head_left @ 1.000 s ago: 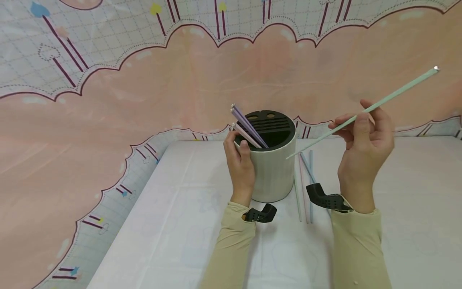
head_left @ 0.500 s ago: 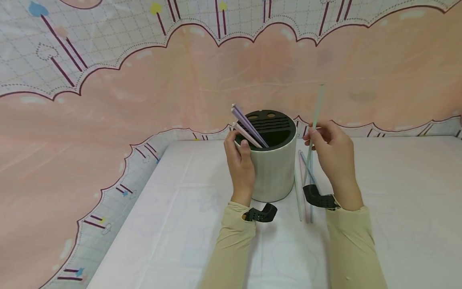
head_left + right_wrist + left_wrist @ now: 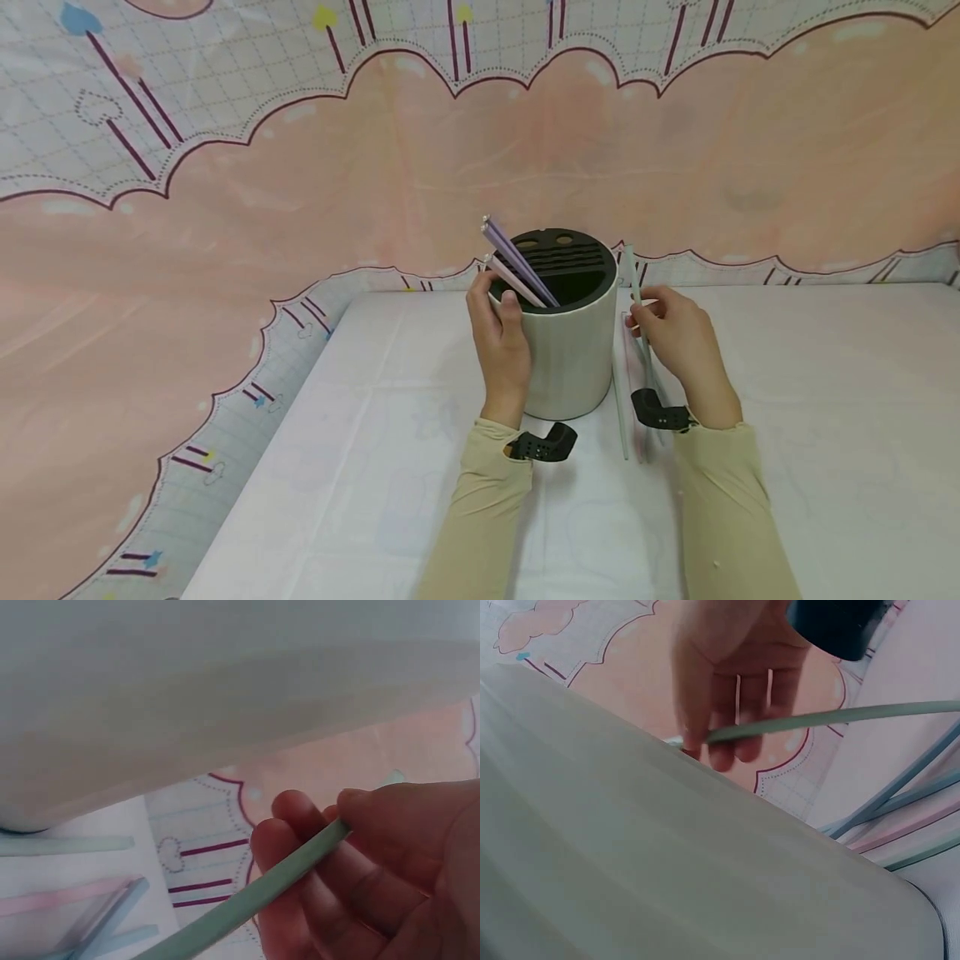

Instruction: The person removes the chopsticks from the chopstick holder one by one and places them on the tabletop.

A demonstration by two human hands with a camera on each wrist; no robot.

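Note:
A cream ribbed cylindrical holder (image 3: pixel 566 367) with a black slotted top stands upright on the table. My left hand (image 3: pixel 501 354) grips its left side, thumb near the rim. Two purple sticks (image 3: pixel 517 260) and a pale pink stick (image 3: pixel 513 281) lean out of its large opening. My right hand (image 3: pixel 681 340), just right of the holder, pinches a thin straw-like green stick (image 3: pixel 262 900) between thumb and fingers. In the left wrist view this green stick (image 3: pixel 817 720) crosses beyond the holder's wall. Its lower end in the head view merges with the sticks below.
Beside the holder's right side lie a pale green stick (image 3: pixel 622 417), a pink stick (image 3: pixel 915 827) and blue sticks (image 3: pixel 907 784) that cross. White cloth covers the table (image 3: pixel 360 467). A peach patterned cloth (image 3: pixel 300 208) hangs behind.
My right hand has moved left and down with the green stick, which has swung from a long slant to nearly upright. My left hand and the holder have stayed put.

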